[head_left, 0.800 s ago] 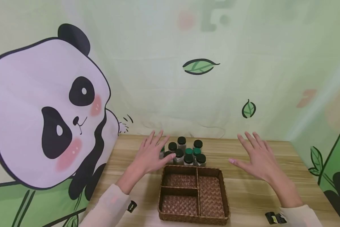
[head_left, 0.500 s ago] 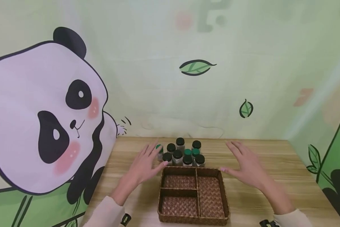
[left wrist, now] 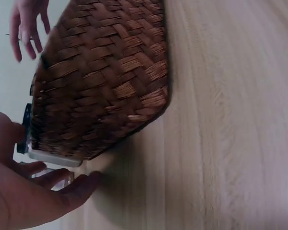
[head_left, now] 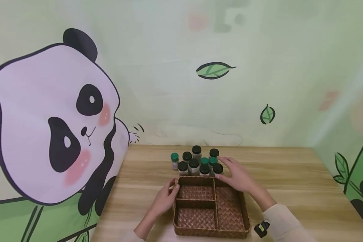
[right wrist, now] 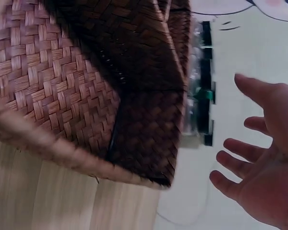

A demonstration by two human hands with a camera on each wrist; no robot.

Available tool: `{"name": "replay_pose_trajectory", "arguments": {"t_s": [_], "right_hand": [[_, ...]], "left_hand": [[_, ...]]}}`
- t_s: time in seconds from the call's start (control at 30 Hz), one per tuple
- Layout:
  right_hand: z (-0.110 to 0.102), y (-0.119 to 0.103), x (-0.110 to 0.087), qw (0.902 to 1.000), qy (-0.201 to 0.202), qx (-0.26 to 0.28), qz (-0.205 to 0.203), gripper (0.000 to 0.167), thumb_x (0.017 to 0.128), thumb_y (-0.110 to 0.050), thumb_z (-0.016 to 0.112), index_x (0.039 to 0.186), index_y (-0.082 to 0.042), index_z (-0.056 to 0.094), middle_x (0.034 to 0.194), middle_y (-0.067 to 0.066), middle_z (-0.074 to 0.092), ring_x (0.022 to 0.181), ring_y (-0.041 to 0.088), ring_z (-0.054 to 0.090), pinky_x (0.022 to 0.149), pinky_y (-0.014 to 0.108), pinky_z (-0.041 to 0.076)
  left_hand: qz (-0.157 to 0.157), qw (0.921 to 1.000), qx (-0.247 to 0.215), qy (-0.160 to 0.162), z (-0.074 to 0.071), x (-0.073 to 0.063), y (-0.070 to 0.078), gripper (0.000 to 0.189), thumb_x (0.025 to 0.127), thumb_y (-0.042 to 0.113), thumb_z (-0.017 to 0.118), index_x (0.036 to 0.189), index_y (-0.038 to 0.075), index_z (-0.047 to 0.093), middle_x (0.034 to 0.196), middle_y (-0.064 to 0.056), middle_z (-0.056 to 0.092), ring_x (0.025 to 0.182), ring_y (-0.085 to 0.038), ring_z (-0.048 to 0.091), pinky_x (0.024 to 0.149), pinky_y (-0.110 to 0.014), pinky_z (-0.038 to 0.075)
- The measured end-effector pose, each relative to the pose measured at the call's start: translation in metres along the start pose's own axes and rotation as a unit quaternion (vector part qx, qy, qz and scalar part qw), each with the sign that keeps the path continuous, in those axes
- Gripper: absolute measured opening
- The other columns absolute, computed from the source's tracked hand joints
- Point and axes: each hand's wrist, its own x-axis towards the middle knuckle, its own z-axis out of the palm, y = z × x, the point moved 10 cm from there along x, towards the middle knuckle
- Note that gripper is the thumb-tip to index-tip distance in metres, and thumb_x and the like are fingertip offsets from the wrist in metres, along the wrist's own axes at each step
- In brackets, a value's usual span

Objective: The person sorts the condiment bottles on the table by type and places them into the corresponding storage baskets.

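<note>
Clear jars with black lids (head_left: 204,169) stand just beyond the brown woven three-compartment basket (head_left: 211,232). Above its far right corner, our right hand (head_left: 237,174) spreads thumb from fingers; at its left wall, our left hand (head_left: 165,199) curves loosely, contact unclear; we should grip one jar squarely, nudging none

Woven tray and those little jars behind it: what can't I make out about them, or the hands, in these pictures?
Head view: the bottoms of the front jars, hidden by the woven tray.
Head view: any wording on the far-left green-capped jar, too small to read.
Left wrist view: the tray's inside, hidden by its outer side.
Left wrist view: part of the left hand, cut off by the left edge.
</note>
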Motion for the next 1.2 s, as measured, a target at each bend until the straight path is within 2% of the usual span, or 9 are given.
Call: {"name": "replay_pose_trajectory", "arguments": {"t_s": [0.2, 0.4, 0.63, 0.87, 1.0, 1.2], "right_hand": [[0.019, 0.005, 0.019, 0.9992, 0.023, -0.034, 0.0, 0.058, 0.097, -0.02, 0.08, 0.146, 0.002, 0.058, 0.139, 0.026, 0.058, 0.127, 0.046, 0.058, 0.104, 0.063, 0.05], [0.032, 0.015, 0.022, 0.9993, 0.023, -0.018, 0.024, 0.053, 0.096, -0.014, 0.081, 0.143, 0.001, 0.061, 0.132, 0.023, 0.061, 0.121, 0.042, 0.062, 0.1, 0.06, 0.053], [0.032, 0.016, 0.025, 0.9993, 0.031, -0.004, 0.021, 0.047, 0.094, -0.007, 0.081, 0.135, 0.003, 0.061, 0.129, 0.022, 0.063, 0.119, 0.042, 0.064, 0.097, 0.058, 0.055], [0.027, 0.023, 0.021, 0.9996, 0.008, 0.012, 0.024, 0.044, 0.093, -0.006, 0.081, 0.13, 0.006, 0.06, 0.126, 0.024, 0.065, 0.115, 0.042, 0.065, 0.095, 0.058, 0.056], [0.025, 0.027, 0.02, 0.9994, -0.006, 0.009, 0.032, 0.041, 0.093, -0.009, 0.083, 0.128, 0.003, 0.065, 0.12, 0.019, 0.065, 0.109, 0.038, 0.067, 0.091, 0.056, 0.058], [0.023, 0.035, 0.016, 0.9991, 0.001, 0.019, 0.038, 0.044, 0.093, -0.013, 0.083, 0.131, 0.003, 0.068, 0.119, 0.019, 0.063, 0.108, 0.038, 0.066, 0.087, 0.054, 0.059]], "left_hand": [[-0.012, 0.9994, -0.031, 0.009, 0.004, 0.005, -0.006, 0.052, 0.114, 0.029, 0.048, 0.157, -0.001, 0.045, 0.15, -0.028, 0.055, 0.132, -0.051, 0.057, 0.111, -0.063, 0.045], [-0.02, 0.9991, -0.036, 0.003, 0.008, 0.005, -0.013, 0.049, 0.114, 0.024, 0.049, 0.156, 0.001, 0.049, 0.149, -0.027, 0.056, 0.133, -0.049, 0.056, 0.112, -0.064, 0.044], [-0.036, 0.9947, -0.094, -0.019, 0.011, 0.009, -0.016, 0.046, 0.113, 0.023, 0.05, 0.155, 0.003, 0.051, 0.15, -0.027, 0.055, 0.129, -0.044, 0.06, 0.094, -0.051, 0.059], [-0.021, 0.9978, -0.059, -0.023, 0.011, 0.012, -0.009, 0.045, 0.113, 0.021, 0.05, 0.154, 0.002, 0.051, 0.147, -0.029, 0.056, 0.133, -0.05, 0.056, 0.107, -0.063, 0.049], [-0.021, 0.9975, -0.062, -0.026, 0.012, 0.011, -0.013, 0.045, 0.114, 0.021, 0.048, 0.155, 0.004, 0.051, 0.147, -0.027, 0.056, 0.133, -0.049, 0.057, 0.105, -0.062, 0.051], [-0.026, 0.9967, -0.07, -0.033, 0.013, 0.012, -0.015, 0.046, 0.114, 0.024, 0.048, 0.156, 0.005, 0.049, 0.149, -0.027, 0.054, 0.134, -0.048, 0.056, 0.104, -0.061, 0.052]]}}
